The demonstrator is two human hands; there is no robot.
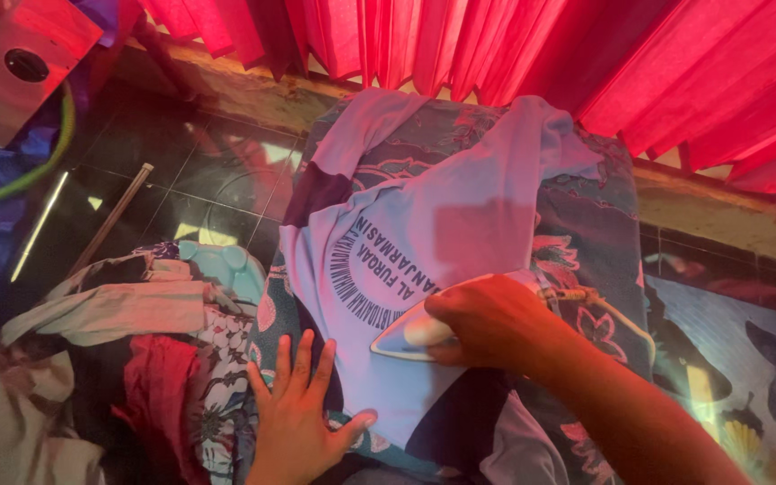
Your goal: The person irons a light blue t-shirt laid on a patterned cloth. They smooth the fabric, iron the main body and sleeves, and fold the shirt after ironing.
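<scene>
No packages, signs or screens in view. One printed emblem (379, 274): dark lettering in a ring on the pale shirt (460, 216), left of centre, partly covered at its lower edge by the iron (410, 334).

One head-worn camera looks steeply down, close over the shirt (460, 233) and floor (208, 180).

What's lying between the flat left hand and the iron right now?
In the head view, only the pale shirt spread on the patterned cloth lies between the left hand and the iron, which the right hand holds; nothing else sits there.
</scene>
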